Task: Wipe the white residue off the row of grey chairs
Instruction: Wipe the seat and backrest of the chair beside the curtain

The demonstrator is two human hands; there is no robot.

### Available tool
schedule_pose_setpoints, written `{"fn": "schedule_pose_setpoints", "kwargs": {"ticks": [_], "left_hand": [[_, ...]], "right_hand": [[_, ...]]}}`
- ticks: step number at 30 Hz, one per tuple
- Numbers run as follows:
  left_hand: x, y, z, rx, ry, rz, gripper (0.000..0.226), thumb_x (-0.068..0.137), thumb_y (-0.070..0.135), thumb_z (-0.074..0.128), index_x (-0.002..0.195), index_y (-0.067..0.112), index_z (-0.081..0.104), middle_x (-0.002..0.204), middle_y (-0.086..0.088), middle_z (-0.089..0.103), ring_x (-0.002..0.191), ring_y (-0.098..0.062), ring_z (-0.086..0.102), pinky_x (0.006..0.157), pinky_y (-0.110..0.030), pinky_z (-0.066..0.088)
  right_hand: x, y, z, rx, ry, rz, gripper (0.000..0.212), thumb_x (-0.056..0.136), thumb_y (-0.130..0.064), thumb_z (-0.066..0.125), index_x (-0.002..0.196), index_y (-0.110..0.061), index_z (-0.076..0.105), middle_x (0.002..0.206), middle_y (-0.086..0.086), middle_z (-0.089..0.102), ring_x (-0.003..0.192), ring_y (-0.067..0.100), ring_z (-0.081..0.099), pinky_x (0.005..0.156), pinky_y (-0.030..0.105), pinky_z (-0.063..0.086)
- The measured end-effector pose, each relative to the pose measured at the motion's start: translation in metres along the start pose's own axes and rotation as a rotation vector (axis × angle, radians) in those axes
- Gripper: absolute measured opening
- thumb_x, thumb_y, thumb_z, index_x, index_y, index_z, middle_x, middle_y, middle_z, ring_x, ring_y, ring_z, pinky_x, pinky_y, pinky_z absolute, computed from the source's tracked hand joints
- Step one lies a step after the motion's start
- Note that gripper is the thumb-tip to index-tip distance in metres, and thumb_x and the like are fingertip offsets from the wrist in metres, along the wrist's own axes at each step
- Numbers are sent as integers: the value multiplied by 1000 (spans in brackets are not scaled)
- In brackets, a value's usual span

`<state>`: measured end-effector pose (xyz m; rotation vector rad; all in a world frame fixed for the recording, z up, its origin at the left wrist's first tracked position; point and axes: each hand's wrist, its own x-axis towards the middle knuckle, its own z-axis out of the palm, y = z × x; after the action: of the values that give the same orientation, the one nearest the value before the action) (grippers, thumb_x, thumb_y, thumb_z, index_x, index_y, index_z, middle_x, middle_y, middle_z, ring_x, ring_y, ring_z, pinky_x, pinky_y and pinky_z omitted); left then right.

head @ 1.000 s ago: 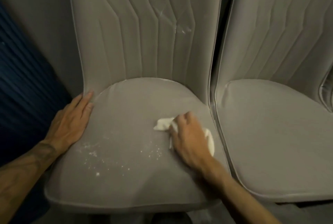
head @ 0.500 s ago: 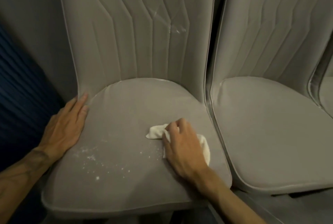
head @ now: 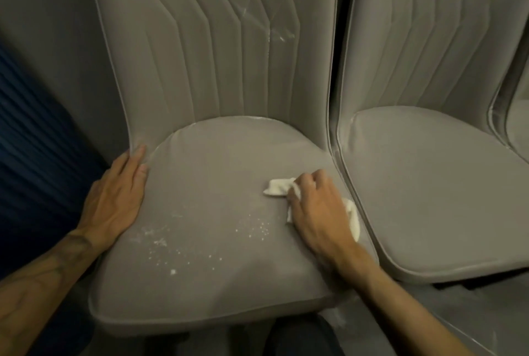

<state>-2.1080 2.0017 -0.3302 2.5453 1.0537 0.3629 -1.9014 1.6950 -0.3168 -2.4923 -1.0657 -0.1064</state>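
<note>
Head view, looking down: right hand [head: 317, 209] knuckles-up on the right side of the near chair [head: 214, 172], fingers curled round a crumpled white cloth [head: 279, 187] and pressing it against the seat. One end of the cloth sticking out past the fingertips toward the middle of the seat, another bulging from under the outer edge of the hand, close to the seat's right rim.

Opposite, left hand [head: 114, 201] flat and relaxed, fingers straight and together, holding nothing, resting on the seat's left rim with fingertips up against the base of the backrest.

Between the two hands, toward the front of the seat: white residue [head: 160, 242] scattered as specks and small smears, densest near the left hand, with a thinner sprinkle [head: 257, 228] near the right hand. Both patches apart from the cloth.

Higher up, a faint whitish streak [head: 274, 32] across the stitched channels on the right half of the backrest.

Just beside on the right, a second grey chair [head: 429, 183] of the same shape. Past it, at the picture's right edge, only a sliver of a third chair [head: 515, 126].

On the left, a dark blue ribbed surface [head: 34, 140] below a plain grey wall [head: 43, 11]. At the bottom edge, under the seat front, something dark, too dim to identify.
</note>
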Motion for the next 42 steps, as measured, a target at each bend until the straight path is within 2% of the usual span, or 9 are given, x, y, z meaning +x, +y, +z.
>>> {"fn": "schedule_pose_setpoints", "kwargs": {"ticks": [5, 12, 15, 18, 22, 24, 31, 37, 42], "left_hand": [[-1, -2, 0, -41, -15, 0, 61, 108, 61, 8, 165, 39, 10, 171, -5, 19, 149, -36, 33, 122, -57, 27], [6, -6, 3, -35, 8, 14, 59, 108, 55, 11, 164, 36, 14, 169, -10, 22, 142, -43, 40, 115, -60, 34], [4, -4, 2, -36, 7, 31, 59, 109, 54, 11, 164, 34, 15, 167, -13, 25, 138, -46, 44, 111, -62, 38], [3, -4, 0, -41, 12, 39, 60, 109, 53, 9, 164, 32, 14, 167, -13, 25, 140, -43, 41, 113, -61, 36], [2, -5, -2, -35, 7, 27, 59, 109, 50, 9, 164, 32, 14, 167, -14, 26, 142, -43, 40, 114, -62, 34], [2, -5, -3, -43, 3, 25, 58, 109, 51, 9, 164, 33, 14, 167, -14, 27, 142, -44, 40, 113, -63, 35], [3, -6, -5, -52, -6, 42, 55, 110, 48, 12, 163, 33, 16, 166, -15, 27, 141, -43, 41, 111, -62, 36], [4, -9, -2, -70, -3, 37, 54, 110, 51, 10, 162, 36, 14, 166, -13, 28, 139, -42, 42, 111, -61, 35], [3, -6, -4, -70, -7, 25, 57, 109, 48, 12, 164, 32, 16, 167, -14, 27, 140, -43, 42, 113, -62, 34]], "right_hand": [[7, -7, -7, -20, 122, 280, 27, 104, -30, 43, 109, -6, 54, 112, 16, 51, 99, 35, 51, 91, 47, 42], [-26, -57, 15, -31, 61, 100, 23, 103, -35, 43, 103, -13, 51, 107, 9, 48, 94, 29, 48, 81, 45, 43], [-20, -27, 0, -78, 109, 303, 23, 103, -29, 45, 104, -8, 54, 109, 15, 50, 97, 35, 49, 88, 48, 41], [-22, -55, 9, -72, 210, 459, 20, 102, -26, 44, 104, -9, 54, 108, 15, 52, 95, 36, 51, 86, 48, 43], [-38, -135, 50, -4, 152, 242, 21, 101, -36, 37, 101, -19, 50, 104, 3, 49, 89, 24, 47, 77, 39, 42], [-38, -131, 47, -17, 130, 162, 23, 102, -39, 36, 102, -20, 49, 104, 2, 47, 89, 23, 46, 77, 38, 41], [-22, -64, 13, -104, 217, 479, 19, 102, -25, 46, 103, -8, 54, 107, 16, 52, 96, 37, 51, 86, 47, 43], [-41, -119, 42, -28, 80, 111, 26, 104, -40, 31, 101, -20, 47, 104, 2, 46, 90, 24, 48, 79, 38, 43], [10, -72, 24, -165, 94, 292, 25, 104, -33, 40, 108, -11, 53, 112, 11, 49, 101, 34, 49, 89, 46, 40]]}}
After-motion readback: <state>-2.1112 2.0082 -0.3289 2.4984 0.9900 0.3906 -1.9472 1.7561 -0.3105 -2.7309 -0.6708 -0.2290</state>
